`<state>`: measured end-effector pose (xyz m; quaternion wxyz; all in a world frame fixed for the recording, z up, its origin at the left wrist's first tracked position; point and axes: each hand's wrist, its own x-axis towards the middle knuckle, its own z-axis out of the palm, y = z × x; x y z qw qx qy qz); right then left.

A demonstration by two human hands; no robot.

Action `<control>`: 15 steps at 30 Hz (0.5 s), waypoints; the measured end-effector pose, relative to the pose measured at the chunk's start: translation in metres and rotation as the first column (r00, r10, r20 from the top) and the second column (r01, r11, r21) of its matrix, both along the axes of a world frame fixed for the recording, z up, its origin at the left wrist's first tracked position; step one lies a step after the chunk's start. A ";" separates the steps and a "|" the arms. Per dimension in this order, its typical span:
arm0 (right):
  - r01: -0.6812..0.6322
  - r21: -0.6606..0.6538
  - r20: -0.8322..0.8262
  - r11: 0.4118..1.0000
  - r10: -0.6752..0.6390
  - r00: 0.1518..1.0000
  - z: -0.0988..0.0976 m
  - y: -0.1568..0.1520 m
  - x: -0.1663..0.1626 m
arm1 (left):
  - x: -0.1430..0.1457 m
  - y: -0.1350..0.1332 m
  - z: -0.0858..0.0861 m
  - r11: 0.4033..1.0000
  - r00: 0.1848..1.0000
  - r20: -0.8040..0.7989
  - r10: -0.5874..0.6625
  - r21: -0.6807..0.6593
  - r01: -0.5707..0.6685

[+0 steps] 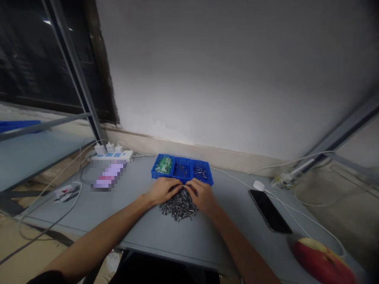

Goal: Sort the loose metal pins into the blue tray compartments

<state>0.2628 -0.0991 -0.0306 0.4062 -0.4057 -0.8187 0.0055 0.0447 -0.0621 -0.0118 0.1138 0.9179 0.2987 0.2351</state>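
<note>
A heap of short, thin metal pieces [179, 207], like screws or pins, lies on the grey tabletop. Above its back edge my left hand [164, 189] and my right hand [203, 194] meet at the fingertips, both pinched closed. A tiny shiny metal piece [183, 186] shows between them; its exact kind is too small to make out. Just behind the hands stands a blue three-compartment tray [172, 177]. Its left compartment holds a green-and-clear plastic bag [165, 165] of small parts. Loose thin metal pieces lie in the middle and right compartments.
Left on the table are a white power strip [128, 156] with chargers, a blurred-out phone-like screen [109, 175] and a crumpled wrapper [65, 192]. On the right are a black phone [271, 212], white cables and a red-and-yellow object [322, 260]. A wall rises behind.
</note>
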 end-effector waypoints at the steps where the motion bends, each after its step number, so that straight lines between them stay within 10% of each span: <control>1: 0.001 0.003 0.000 1.000 -0.001 1.000 0.000 0.000 0.000 | 0.000 0.000 0.000 1.000 1.000 0.006 -0.003 0.001 0.003; 15: 0.018 0.065 -0.004 0.998 -0.018 1.000 0.003 0.001 0.000 | 0.000 0.000 0.001 0.999 0.998 0.066 -0.001 0.047 -0.002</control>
